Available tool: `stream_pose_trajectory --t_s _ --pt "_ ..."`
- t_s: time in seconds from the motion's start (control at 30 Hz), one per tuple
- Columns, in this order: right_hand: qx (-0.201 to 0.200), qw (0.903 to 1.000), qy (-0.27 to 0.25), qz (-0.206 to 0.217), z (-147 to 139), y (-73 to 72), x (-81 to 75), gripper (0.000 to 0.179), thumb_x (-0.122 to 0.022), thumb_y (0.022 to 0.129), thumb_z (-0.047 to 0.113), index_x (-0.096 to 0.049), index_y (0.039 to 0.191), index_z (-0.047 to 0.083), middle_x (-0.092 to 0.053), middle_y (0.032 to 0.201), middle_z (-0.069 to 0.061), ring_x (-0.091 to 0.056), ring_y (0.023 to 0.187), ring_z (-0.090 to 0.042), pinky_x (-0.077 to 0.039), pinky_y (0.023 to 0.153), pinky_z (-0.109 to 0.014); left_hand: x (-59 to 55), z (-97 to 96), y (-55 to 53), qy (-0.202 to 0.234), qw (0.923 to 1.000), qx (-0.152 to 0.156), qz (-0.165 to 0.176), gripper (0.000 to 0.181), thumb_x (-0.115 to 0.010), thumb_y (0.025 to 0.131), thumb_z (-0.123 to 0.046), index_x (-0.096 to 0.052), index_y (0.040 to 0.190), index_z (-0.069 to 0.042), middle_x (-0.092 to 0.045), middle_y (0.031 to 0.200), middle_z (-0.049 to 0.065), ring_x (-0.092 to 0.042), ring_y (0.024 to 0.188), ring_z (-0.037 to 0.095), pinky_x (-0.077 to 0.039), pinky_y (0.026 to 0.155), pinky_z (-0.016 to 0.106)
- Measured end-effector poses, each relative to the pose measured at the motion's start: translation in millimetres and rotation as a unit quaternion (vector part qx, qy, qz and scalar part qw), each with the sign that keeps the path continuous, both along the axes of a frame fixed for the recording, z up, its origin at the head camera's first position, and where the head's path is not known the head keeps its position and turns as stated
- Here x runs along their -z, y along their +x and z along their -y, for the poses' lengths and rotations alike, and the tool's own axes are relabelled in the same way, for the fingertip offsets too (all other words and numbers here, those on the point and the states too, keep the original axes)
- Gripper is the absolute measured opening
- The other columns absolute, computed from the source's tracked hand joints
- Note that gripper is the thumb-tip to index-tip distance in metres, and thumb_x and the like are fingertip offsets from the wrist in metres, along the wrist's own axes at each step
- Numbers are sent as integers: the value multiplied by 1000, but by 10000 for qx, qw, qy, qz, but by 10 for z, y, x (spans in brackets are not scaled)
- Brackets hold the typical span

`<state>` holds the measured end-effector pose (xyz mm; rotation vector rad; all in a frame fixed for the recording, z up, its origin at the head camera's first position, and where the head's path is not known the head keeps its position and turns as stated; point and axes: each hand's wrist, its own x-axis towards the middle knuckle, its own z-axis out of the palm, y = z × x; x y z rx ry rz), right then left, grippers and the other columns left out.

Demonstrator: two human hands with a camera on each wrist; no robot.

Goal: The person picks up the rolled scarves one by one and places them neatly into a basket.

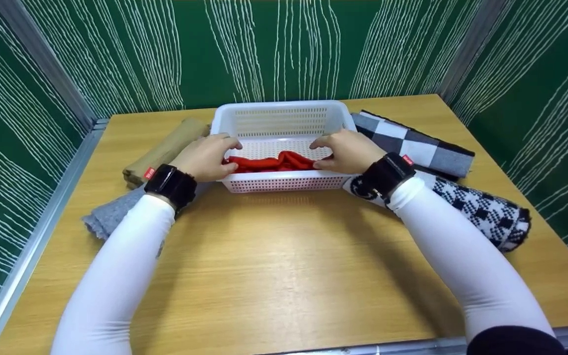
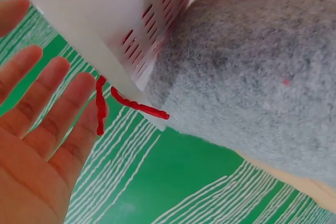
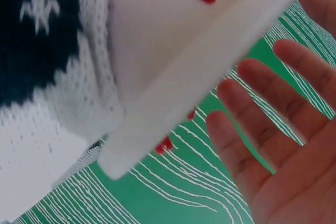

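Note:
A white perforated plastic basket [image 1: 284,104] stands at the back of the table, with a red cloth [image 1: 284,161] lying along its near side. Over the basket's left end, my left hand [image 1: 207,155] has thumb and fingers apart at the cloth's left end. My right hand [image 1: 355,150] mirrors it at the other end, thumb by the near rim. Red fringe strands [image 2: 101,106] hang by the left fingertips in the left wrist view. From the right wrist, my fingers [image 3: 262,124] look straight and spread beside the rim [image 3: 173,93].
Left of the basket lie a tan rolled cloth [image 1: 170,148] and a grey fuzzy roll [image 1: 116,212], partly under my left forearm. On the right are a checked folded cloth [image 1: 407,143] and a black-and-white knitted roll [image 1: 486,212]. Green walls [image 1: 284,54] enclose the wooden table [image 1: 274,276].

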<state>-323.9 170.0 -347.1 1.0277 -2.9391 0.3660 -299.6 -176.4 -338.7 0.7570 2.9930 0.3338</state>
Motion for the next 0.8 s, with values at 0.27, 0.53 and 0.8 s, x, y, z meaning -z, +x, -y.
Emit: stream_pose_trajectory --t_s 0.27,0.53,0.8 --pt "-72 9998 -95 -128 41 82 38 53 -79 100 34 -69 144 6 -71 144 -17 -65 135 -39 -51 117 -57 51 19 54 34 9995 -19 -313 48 -72 100 -26 -65 142 -5 -67 139 18 -66 118 39 -55 108 58" --pt "-236 9992 -152 -274 75 172 82 59 -79 99 38 -66 148 7 -68 148 -19 -62 139 -40 -47 121 -56 100 23 141 87 9991 -7 -405 49 -72 101 -27 -64 144 -6 -65 145 16 -66 127 36 -54 114 56" --pt "-361 9975 -287 -530 79 228 150 58 -78 101 37 -66 148 5 -67 147 -21 -60 140 -42 -46 122 -57 138 65 197 185 9983 87 -552 48 -72 102 -27 -64 144 -5 -66 143 17 -65 128 34 -54 114 54"
